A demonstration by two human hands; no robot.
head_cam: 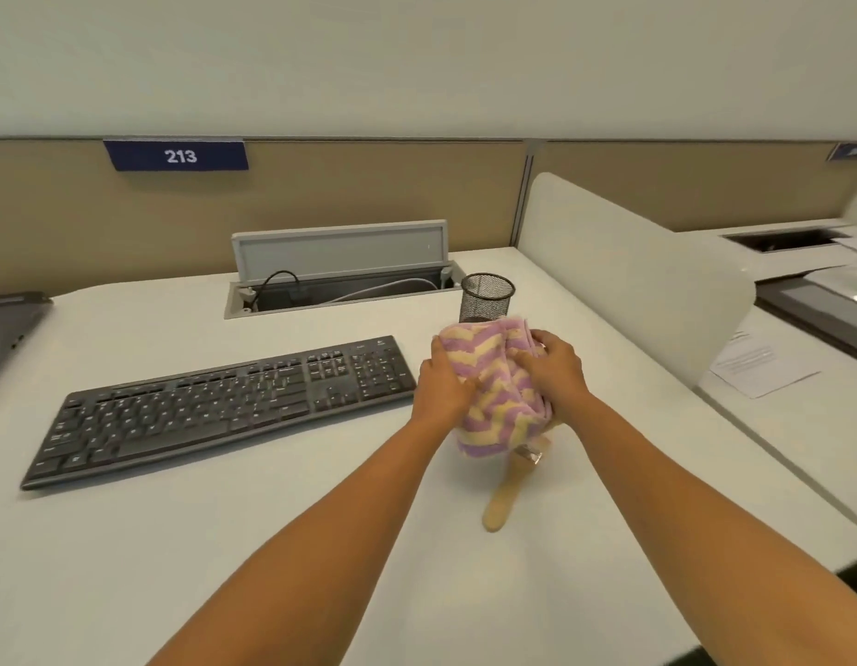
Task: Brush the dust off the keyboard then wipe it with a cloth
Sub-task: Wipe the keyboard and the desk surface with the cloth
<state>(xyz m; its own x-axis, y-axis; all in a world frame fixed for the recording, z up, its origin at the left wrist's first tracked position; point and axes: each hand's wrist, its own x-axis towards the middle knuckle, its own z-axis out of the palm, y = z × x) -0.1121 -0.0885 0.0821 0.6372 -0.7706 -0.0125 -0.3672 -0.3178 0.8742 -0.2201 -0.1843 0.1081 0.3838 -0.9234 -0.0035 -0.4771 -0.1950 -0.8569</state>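
Note:
A black keyboard (224,406) lies at an angle on the white desk (224,545), left of centre. To the right of it, both hands hold a purple and yellow zigzag cloth (493,382) bunched up above the desk. My left hand (443,379) grips its left side and my right hand (556,370) grips its right side. Under the cloth lies a brush with a wooden handle (503,492); its bristle end is hidden by the cloth.
A black mesh pen cup (486,298) stands just behind the cloth. An open cable hatch (340,276) sits at the back. A white divider panel (633,281) bounds the desk on the right, with papers (762,367) beyond. A dark laptop (8,329) is at far left.

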